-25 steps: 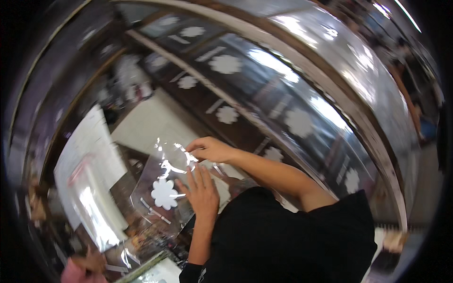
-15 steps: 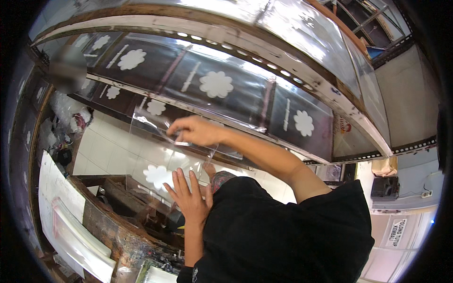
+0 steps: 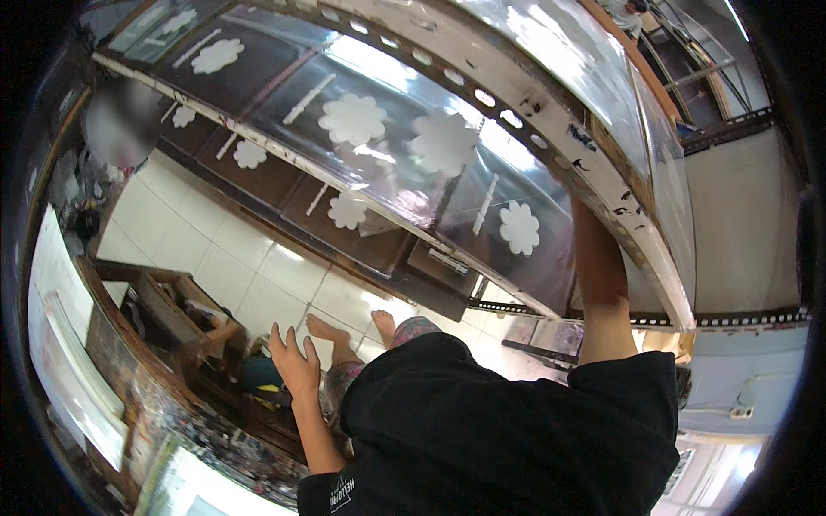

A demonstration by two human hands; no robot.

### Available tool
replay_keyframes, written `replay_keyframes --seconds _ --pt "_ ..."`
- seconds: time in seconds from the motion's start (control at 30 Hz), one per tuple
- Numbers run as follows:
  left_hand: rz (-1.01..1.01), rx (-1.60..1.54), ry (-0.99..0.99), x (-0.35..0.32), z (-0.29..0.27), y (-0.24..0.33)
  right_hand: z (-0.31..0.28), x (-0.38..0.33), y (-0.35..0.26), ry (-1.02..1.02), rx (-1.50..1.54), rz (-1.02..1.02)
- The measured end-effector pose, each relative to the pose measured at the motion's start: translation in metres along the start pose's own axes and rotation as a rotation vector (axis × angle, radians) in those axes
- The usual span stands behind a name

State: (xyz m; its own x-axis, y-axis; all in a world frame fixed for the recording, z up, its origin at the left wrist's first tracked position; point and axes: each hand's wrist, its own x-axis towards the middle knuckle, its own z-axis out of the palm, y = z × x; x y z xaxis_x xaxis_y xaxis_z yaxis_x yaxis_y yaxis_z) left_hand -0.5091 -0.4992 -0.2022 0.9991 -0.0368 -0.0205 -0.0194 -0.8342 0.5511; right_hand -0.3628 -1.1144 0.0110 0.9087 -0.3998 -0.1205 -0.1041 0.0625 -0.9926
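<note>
The left hand (image 3: 294,365) hangs free at lower left with its fingers spread, gripping nothing, above the white floor tiles (image 3: 258,267) and just right of a paint-spattered wooden bench (image 3: 163,378). The right forearm (image 3: 600,292) reaches up and far, and passes behind the edge of the shelf rail (image 3: 594,163); the right hand is hidden there, so I cannot tell whether its fingers are closed or open.

The clear plastic sheet (image 3: 456,185) lies flat on the upper rack, printed with white flower shapes (image 3: 354,119); at least 4 show through the glossy film, with more sheets on a darker tier below (image 3: 258,172).

Judging from this, the film looks thin, slick and limp. With only 1 hand on it and that hand out of sight, it could slide off the sloping rack or fold onto itself; if the white print is still wet, that would smear it. The rail is chipped and punched with holes, so an edge might snag. Bare feet (image 3: 331,331) stand close under the rack.
</note>
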Motion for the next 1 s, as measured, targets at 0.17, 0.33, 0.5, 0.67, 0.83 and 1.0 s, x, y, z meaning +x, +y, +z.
replay_keyframes --seconds 0.17,0.33,0.5,0.67,0.83,1.0 --pt "-0.222 -0.060 -0.230 -0.089 0.091 -0.016 -0.135 -0.004 0.035 0.222 -0.035 0.032" --pt "-0.402 -0.159 -0.445 -0.178 0.166 -0.013 -0.221 -0.010 0.071 0.357 -0.100 0.082" --pt "-0.548 -0.271 -0.489 -0.226 0.196 0.003 -0.275 -0.024 0.096 0.435 -0.147 0.139" --pt "-0.556 -0.270 -0.377 -0.230 0.202 0.002 -0.308 -0.023 0.113 0.466 -0.185 0.163" --pt "-0.542 -0.288 -0.299 -0.215 0.200 -0.004 -0.313 -0.016 0.122 0.496 -0.201 0.149" --pt "-0.495 -0.330 -0.188 -0.207 0.206 -0.011 -0.309 -0.013 0.129 0.544 -0.171 0.099"
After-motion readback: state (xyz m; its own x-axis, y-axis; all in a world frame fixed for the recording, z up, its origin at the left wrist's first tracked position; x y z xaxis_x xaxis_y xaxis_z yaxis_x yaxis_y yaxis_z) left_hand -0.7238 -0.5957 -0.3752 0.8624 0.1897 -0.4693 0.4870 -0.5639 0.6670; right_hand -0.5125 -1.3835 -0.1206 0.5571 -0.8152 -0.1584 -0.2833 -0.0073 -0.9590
